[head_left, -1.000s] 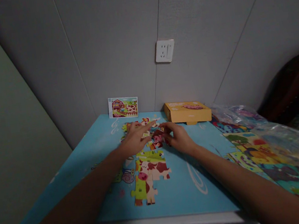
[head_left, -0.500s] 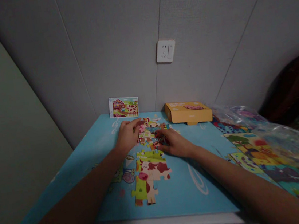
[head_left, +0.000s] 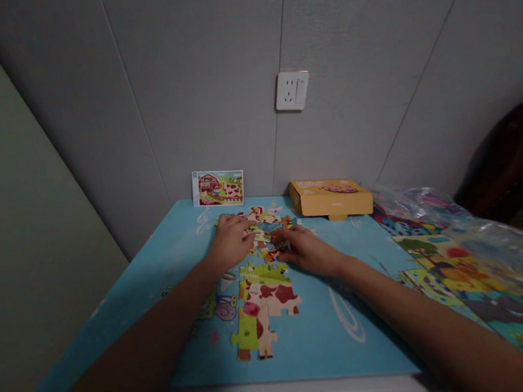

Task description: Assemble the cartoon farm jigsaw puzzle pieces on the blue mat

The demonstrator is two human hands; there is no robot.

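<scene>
On the blue tabletop lies a partly joined jigsaw puzzle section (head_left: pixel 268 298) showing a brown-and-white cow on green. Just beyond it is a cluster of loose jigsaw pieces (head_left: pixel 260 233), some overlapping. My left hand (head_left: pixel 231 242) rests over the cluster's left side, its fingers stretched out across the pieces and partly covering them. At the cluster's right side, my right hand (head_left: pixel 303 249) has thumb and fingers curled around a dark, reddish puzzle piece (head_left: pixel 283 245), mostly hidden by the fingers.
A farm picture card (head_left: pixel 219 188) leans against the wall at the back. Right of it sits a yellow box (head_left: pixel 332 198). Along the right edge lie colourful puzzle sheets (head_left: pixel 476 286) and clear plastic wrapping (head_left: pixel 497 232). A wall socket (head_left: pixel 293 91) is above the table (head_left: pixel 376 335).
My left hand has shifted slightly left and lower, its fingers now spread over the pieces, with more pieces showing at its left. My right hand stays nearly in place.
</scene>
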